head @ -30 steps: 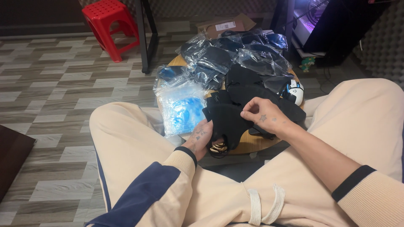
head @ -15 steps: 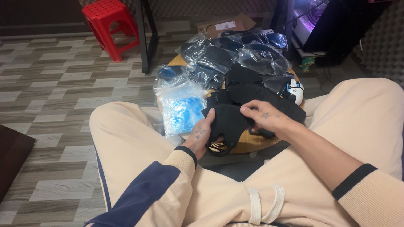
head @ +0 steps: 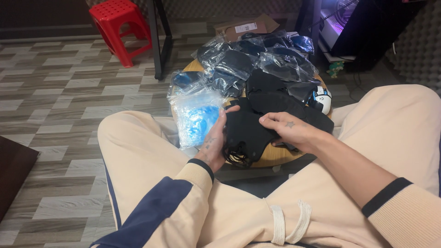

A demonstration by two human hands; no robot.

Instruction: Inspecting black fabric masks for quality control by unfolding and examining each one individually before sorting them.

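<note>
I sit cross-legged in cream trousers before a small round wooden table. Both hands hold a black fabric mask with elastic loops hanging at its lower edge. My left hand grips its left side, thumb on top. My right hand rests on its right side, fingers pressing the cloth. More black fabric pieces lie stacked just behind it on the table.
A clear bag of blue items leans at the table's left. Several clear bags of dark cloth fill the back. A white and black mouse sits at right. A red plastic stool and a cardboard box stand beyond.
My left hand has moved up from under the mask to grip its left edge. My right hand slid slightly down and left over the cloth.
</note>
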